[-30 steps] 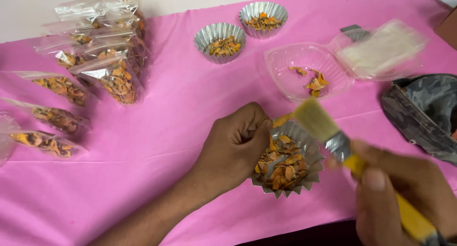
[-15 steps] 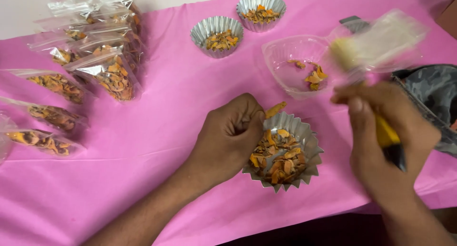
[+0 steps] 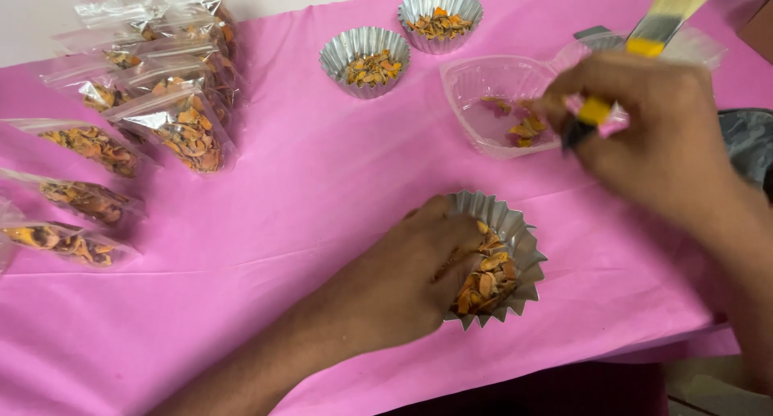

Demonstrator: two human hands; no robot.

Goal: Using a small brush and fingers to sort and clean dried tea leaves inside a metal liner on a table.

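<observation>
Now | left hand (image 3: 403,283) grips foil cup (image 3: 503,259) of orange chips | right hand (image 3: 652,134) clasps brush (image 3: 644,41)

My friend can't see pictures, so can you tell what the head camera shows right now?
A person's left hand reaches into a fluted foil cup of orange dried pieces on a pink tablecloth, while the right hand holds a yellow-handled brush over a clear plastic container. Two more filled foil cups sit behind, and clear bags of the same pieces lie at left.

Clear pouches of orange chips (image 3: 173,130) lie stacked far left.
</observation>
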